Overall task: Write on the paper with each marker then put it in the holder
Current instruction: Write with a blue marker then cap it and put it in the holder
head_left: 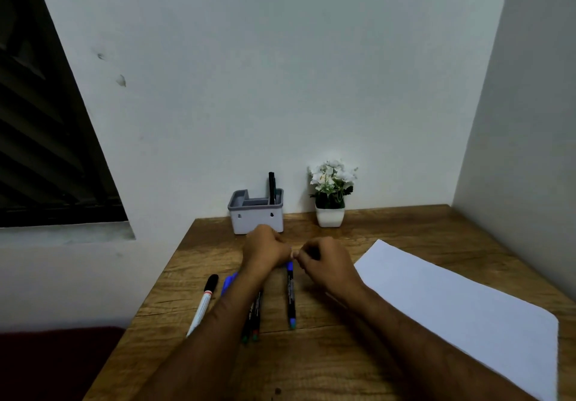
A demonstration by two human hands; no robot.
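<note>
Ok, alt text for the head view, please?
Both hands meet above a blue-capped marker on a wooden desk, more markers to its left, blank paper right, holder with one black marker behind.

Tabletop (327,363): brown wood grain. Paper (452,304): plain white. Holder (256,216): white body, grey rim. Marker (290,294): black barrel, blue ends. Marker (204,302): white barrel, black cap. Flowers (332,179) white, pot (329,216) white.
</note>
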